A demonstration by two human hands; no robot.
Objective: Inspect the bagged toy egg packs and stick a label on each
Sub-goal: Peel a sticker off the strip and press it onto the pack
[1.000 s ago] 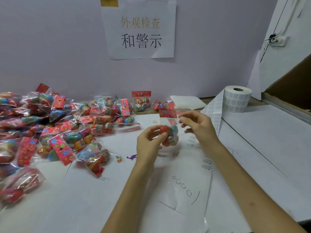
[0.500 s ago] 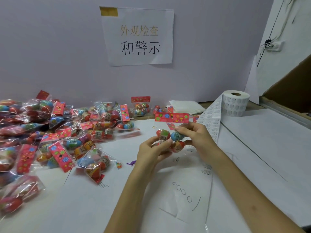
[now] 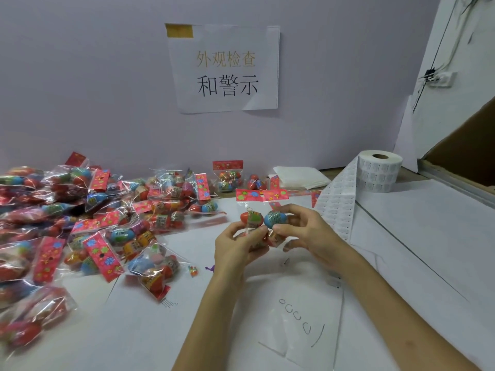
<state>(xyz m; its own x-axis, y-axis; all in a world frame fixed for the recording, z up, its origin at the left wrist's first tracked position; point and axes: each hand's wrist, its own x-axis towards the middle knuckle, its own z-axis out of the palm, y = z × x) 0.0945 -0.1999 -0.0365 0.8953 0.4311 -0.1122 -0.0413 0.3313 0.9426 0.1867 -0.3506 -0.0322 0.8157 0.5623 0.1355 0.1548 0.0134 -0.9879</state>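
At the centre of the frame, a person's left hand and right hand come together around a single bagged toy egg pack, lifted clear of the white-papered bench. The left hand's fingers curl round the lower part of the clear bag, while the right hand's thumb and fingers pinch the side that holds a blue egg; a red egg sits next to it, and the pack's red flowered header card stands upright above the fingers. A heap of similar packs spreads across the left of the frame, and one more pack stands against the wall behind the hands. In the right of the frame a label roll rests on the bench, its strip of labels trailing down toward the right wrist. Folded white sheets lie just left of the roll. A paper sign with Chinese characters is taped to the wall in the upper centre of the frame.
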